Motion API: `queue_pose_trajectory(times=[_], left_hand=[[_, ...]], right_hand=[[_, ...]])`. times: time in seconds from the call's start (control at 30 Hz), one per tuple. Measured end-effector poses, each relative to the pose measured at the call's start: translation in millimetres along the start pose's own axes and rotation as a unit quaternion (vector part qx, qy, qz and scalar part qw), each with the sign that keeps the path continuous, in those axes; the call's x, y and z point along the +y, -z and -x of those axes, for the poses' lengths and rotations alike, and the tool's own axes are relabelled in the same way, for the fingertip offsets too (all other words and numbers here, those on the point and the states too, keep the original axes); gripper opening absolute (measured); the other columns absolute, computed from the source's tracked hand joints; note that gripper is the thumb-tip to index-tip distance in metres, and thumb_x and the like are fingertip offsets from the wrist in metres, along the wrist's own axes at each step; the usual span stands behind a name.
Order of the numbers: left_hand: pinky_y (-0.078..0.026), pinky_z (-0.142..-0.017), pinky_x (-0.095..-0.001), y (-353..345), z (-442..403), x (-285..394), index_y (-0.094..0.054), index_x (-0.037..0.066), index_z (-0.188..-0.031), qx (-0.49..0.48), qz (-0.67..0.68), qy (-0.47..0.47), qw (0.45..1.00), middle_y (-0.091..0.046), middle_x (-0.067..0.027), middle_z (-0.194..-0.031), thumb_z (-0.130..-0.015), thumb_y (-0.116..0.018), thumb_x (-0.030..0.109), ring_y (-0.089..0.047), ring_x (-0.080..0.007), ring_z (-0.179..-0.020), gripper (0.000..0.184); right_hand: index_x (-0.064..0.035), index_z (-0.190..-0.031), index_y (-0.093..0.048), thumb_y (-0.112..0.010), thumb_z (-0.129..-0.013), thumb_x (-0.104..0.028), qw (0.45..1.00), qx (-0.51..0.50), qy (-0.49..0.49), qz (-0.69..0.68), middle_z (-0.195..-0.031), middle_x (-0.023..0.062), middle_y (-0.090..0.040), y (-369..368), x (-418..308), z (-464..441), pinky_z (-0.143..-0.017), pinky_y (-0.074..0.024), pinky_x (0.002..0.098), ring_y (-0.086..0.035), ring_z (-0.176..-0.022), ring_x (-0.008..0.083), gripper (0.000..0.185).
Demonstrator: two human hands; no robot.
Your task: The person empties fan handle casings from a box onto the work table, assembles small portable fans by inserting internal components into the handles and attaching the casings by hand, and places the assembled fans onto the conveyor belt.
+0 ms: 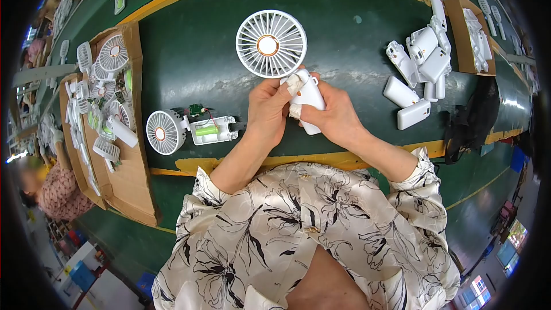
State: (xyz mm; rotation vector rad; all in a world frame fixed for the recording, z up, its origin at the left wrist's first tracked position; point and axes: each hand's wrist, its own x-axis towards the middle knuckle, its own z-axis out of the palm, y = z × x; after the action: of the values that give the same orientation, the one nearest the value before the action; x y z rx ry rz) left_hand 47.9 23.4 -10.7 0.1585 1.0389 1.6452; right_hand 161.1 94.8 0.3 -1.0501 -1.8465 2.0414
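Both hands grip a white handheld fan in front of my chest. Its round slatted head points away from me, and its white handle lies between my palms. My left hand closes round the neck and the handle's left side, the thumb on top. From the right, my right hand wraps the handle, its thumb pressed on the front. Pale wraps cover both thumb tips. Left of my hands lies an opened fan with a green battery in its handle shell and a small circuit board beside it.
A cardboard box of fans and parts stands at the left. On the right are a pile of white handle shells, a smaller cardboard box and black cloth. Yellow strips edge the green table. Another person is far left.
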Motion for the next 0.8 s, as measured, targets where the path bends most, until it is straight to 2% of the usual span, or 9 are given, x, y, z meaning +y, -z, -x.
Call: queue_pose_trajectory(times=[0.27, 0.33, 0.43, 0.53, 0.6, 0.63, 0.7, 0.73, 0.8], left_hand=[[-0.045, -0.085, -0.0336, 8, -4, -8, -0.048, -0.006, -0.112, -0.031, -0.041, -0.039, 0.998, -0.058, -0.0187, -0.104, -0.074, -0.057, 0.001, -0.057, -0.0225, -0.095, 0.039], [-0.049, -0.051, -0.0244, 2, -6, -4, -0.052, -0.002, -0.107, -0.024, -0.024, -0.045, 0.998, -0.061, -0.012, -0.097, -0.074, -0.057, -0.002, -0.06, -0.0137, -0.073, 0.033], [-0.048, -0.048, -0.024, -3, -13, -2, -0.053, -0.001, -0.105, -0.022, -0.007, -0.046, 0.999, -0.062, -0.0104, -0.094, -0.075, -0.058, 0.001, -0.06, -0.0134, -0.071, 0.03], [-0.047, -0.073, -0.0255, -4, -21, 1, -0.046, 0.0, -0.115, -0.062, -0.024, -0.062, 0.996, -0.057, -0.0087, -0.106, -0.079, -0.057, 0.005, -0.056, -0.0131, -0.089, 0.038], [-0.037, -0.092, -0.0282, -7, -12, 8, -0.035, 0.001, -0.127, -0.064, -0.011, -0.051, 0.997, -0.049, -0.0106, -0.119, -0.081, -0.056, 0.007, -0.046, -0.0155, -0.108, 0.051], [-0.038, -0.091, -0.0289, 2, -11, 5, -0.033, 0.002, -0.128, -0.091, -0.057, -0.055, 0.993, -0.05, -0.0107, -0.119, -0.081, -0.057, 0.012, -0.048, -0.016, -0.105, 0.054], [-0.04, -0.088, -0.0282, 13, -2, 7, -0.037, 0.004, -0.127, -0.147, -0.121, -0.025, 0.981, -0.054, -0.01, -0.115, -0.081, -0.057, 0.011, -0.052, -0.0152, -0.1, 0.051], [-0.041, -0.086, -0.0272, 16, 6, 10, -0.04, 0.004, -0.125, -0.167, -0.16, 0.011, 0.973, -0.055, -0.0098, -0.112, -0.08, -0.056, 0.007, -0.053, -0.0142, -0.098, 0.048], [-0.042, -0.083, -0.025, 22, 21, 13, -0.044, 0.004, -0.121, -0.203, -0.221, 0.042, 0.953, -0.059, -0.0086, -0.105, -0.08, -0.055, 0.001, -0.054, -0.0115, -0.093, 0.043]], right_hand=[[0.0032, -0.092, -0.054, -0.058, -0.072, -0.007, 1.0, 0.004, -0.015, -0.023, -0.076, 0.0068, -0.059, 0, -1, -4, -0.055, -0.0456, 0.0235, -0.057, -0.062, 0.0112, 0.023], [0.0035, -0.091, -0.054, -0.058, -0.071, -0.007, 1.0, 0.002, -0.02, -0.004, -0.075, 0.007, -0.059, 3, -8, -6, -0.054, -0.0454, 0.0235, -0.057, -0.06, 0.0112, 0.023], [0.0037, -0.09, -0.055, -0.058, -0.071, -0.007, 1.0, 0.005, -0.01, 0.004, -0.072, 0.0073, -0.059, 7, -9, -14, -0.052, -0.045, 0.0235, -0.056, -0.057, 0.0115, 0.022], [0.0029, -0.089, -0.056, -0.06, -0.068, -0.006, 0.999, 0.02, -0.007, 0.027, -0.071, 0.007, -0.06, 19, -17, -28, -0.052, -0.0452, 0.0239, -0.057, -0.057, 0.0124, 0.023], [0.0015, -0.087, -0.058, -0.062, -0.063, -0.006, 0.994, 0.057, 0.041, 0.085, -0.07, 0.0063, -0.06, 40, -37, -46, -0.052, -0.0444, 0.0242, -0.056, -0.056, 0.0124, 0.025], [0.0009, -0.079, -0.059, -0.065, -0.062, -0.014, 0.982, 0.103, 0.101, 0.12, -0.06, 0.0066, -0.058, 57, -38, -66, -0.048, -0.0418, 0.0253, -0.053, -0.053, 0.0105, 0.023], [-0.0031, -0.084, -0.058, -0.065, -0.066, -0.026, 0.874, 0.231, 0.217, 0.367, -0.072, 0.016, -0.061, 91, -61, -104, -0.058, -0.0457, 0.0366, -0.06, -0.065, 0.0265, 0.03], [-0.0062, -0.091, -0.056, -0.062, -0.069, -0.031, 0.813, 0.274, 0.18, 0.481, -0.08, 0.0186, -0.061, 112, -71, -126, -0.065, -0.0457, 0.0424, -0.059, -0.075, 0.0353, 0.034], [-0.0076, -0.096, -0.053, -0.059, -0.073, -0.029, 0.721, 0.357, 0.207, 0.557, -0.083, 0.0175, -0.06, 152, -81, -175, -0.066, -0.0469, 0.0442, -0.059, -0.077, 0.0345, 0.032]])
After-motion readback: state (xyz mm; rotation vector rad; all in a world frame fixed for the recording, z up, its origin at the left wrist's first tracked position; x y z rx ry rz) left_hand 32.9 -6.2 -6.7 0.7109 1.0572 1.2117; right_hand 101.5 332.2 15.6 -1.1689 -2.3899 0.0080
